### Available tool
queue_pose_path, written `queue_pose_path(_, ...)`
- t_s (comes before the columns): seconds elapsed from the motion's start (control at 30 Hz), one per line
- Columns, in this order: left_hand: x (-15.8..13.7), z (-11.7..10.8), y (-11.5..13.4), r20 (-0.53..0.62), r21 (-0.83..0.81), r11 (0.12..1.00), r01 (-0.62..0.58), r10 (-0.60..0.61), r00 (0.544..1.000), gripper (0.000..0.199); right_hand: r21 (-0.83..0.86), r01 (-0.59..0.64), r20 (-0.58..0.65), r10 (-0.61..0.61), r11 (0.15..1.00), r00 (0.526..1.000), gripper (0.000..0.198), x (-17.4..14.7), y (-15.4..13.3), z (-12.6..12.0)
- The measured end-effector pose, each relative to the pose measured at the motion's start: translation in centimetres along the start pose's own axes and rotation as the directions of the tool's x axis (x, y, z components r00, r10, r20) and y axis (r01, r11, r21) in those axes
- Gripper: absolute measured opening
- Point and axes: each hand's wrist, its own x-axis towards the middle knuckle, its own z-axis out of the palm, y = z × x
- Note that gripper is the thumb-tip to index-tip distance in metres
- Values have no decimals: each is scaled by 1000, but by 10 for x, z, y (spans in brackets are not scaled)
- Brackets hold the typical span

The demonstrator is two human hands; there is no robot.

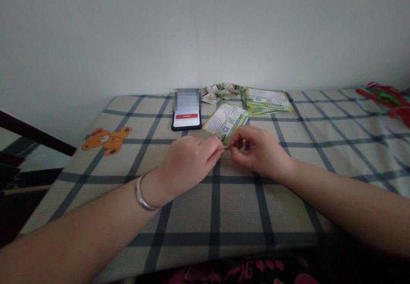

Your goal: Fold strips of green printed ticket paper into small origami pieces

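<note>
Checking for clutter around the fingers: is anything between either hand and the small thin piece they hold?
Nothing visible is. The left hand and right hand both pinch the small thin piece directly. The nearest printed card lies just beyond the fingers, and the phone beyond the left hand; neither comes between.

Both forearms (pixel 96 228) angle inward, the hands (pixel 187 160) (pixel 262 149) close together, each pinching.
</note>
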Motion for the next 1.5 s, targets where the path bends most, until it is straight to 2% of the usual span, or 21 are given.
queue_pose_path(0.2, 1, 0, 0, 16, -55, 997, 47, -47, 999, 14, 0, -89, 26, 89, 996, 996, 1, 1, 5, 1)
queue_pose_path(0.47, 2, 0, 0, 69, -162, 974, 156, -147, 987, 14, 124, -102, 64, 94, 987, 993, 3, 2, 13, 1)
queue_pose_path(0.73, 2, 4, -5, 153, -319, 892, 321, -286, 946, 10, 157, -97, 62, 88, 983, 994, 5, 3, 15, 0)
queue_pose_path(0.97, 2, 5, -8, 114, -343, 880, 330, -309, 944, 11, 163, -100, 28, 97, 982, 995, 5, 4, 22, 0)
queue_pose_path(1.2, 2, 6, -11, 103, -345, 859, 378, -366, 925, 12, 165, -127, -83, 142, 978, 986, 5, 5, 30, -2)
queue_pose_path(1.3, 3, 6, -9, 127, -334, 868, 369, -346, 930, 12, 159, -88, -34, 95, 983, 995, 11, 4, 28, -1)
queue_pose_path(1.37, 3, 6, -8, 148, -325, 873, 363, -332, 932, 12, 146, -51, 11, 49, 988, 999, 8, 4, 25, -1)
queue_pose_path(1.5, 2, 6, -8, 145, -343, 867, 362, -332, 932, 14, 147, -45, 2, 45, 988, 999, 6, 4, 23, 0)
